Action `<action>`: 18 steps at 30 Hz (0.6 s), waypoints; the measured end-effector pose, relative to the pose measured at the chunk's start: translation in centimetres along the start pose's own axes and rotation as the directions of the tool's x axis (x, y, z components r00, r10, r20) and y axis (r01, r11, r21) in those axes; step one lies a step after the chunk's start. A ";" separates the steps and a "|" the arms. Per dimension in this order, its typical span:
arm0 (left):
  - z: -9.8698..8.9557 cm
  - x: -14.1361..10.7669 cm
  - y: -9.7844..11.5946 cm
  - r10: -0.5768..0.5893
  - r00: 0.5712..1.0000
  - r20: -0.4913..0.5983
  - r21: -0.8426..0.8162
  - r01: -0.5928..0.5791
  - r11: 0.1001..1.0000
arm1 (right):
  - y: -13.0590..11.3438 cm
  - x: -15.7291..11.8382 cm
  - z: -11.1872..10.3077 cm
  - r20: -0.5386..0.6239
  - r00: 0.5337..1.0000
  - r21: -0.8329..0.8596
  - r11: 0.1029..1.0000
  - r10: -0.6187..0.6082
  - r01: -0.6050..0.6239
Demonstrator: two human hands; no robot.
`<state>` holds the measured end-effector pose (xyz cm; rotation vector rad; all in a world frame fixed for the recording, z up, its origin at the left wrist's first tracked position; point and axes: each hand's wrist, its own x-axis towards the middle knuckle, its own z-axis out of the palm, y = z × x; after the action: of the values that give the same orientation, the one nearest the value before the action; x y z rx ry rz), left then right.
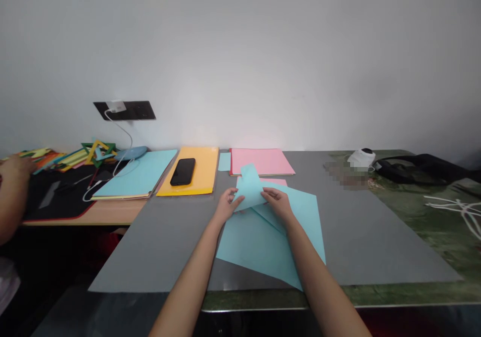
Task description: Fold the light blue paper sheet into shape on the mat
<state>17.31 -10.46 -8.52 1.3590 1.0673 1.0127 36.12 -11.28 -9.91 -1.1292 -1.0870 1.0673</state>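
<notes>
A small blue paper piece point(249, 187), narrower at its top, is held up between my two hands. My left hand point(227, 202) pinches its lower left edge with thumb and fingers. At its right edge, my right hand point(277, 201) grips the paper with curled fingers. Beneath both hands lie larger blue sheets point(255, 246), overlapping and askew on the grey mat point(176, 246). Part of a pink sheet point(276, 181) shows just behind the held piece.
Pink paper point(263, 161) and a small blue card point(224, 161) lie at the back. Left are yellow folders point(203, 169) with a black phone point(183, 171), a blue stack point(139, 174), and another person's arm point(14, 196). A black strap point(424, 169) lies right.
</notes>
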 end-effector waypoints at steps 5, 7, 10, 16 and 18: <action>0.0 0.1 0.0 0.018 1.000 -0.005 0.042 -0.018 0.999 | 0.2 -0.1 0.3 0.115 0.991 -0.043 0.997 -0.064 0.069; 0.0 0.1 0.0 0.031 0.999 -0.006 0.038 -0.031 0.999 | 0.3 -0.2 0.4 0.147 0.986 -0.052 0.995 -0.078 0.086; 0.0 0.1 0.0 0.054 0.998 0.017 0.000 -0.054 0.999 | 0.4 -0.1 0.4 0.131 0.987 -0.051 0.994 -0.089 0.097; -0.3 0.1 0.4 0.033 0.997 0.076 -0.082 -0.027 0.996 | -0.2 -0.1 0.4 0.105 0.991 -0.025 0.996 -0.084 0.087; -0.4 0.0 0.6 0.023 0.998 0.062 -0.098 -0.017 0.995 | -0.5 -0.2 0.5 0.118 0.991 -0.019 0.997 -0.069 0.072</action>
<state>16.93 -10.38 -7.88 1.3160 0.9470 1.0178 35.67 -11.46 -9.39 -1.0488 -1.2257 1.0789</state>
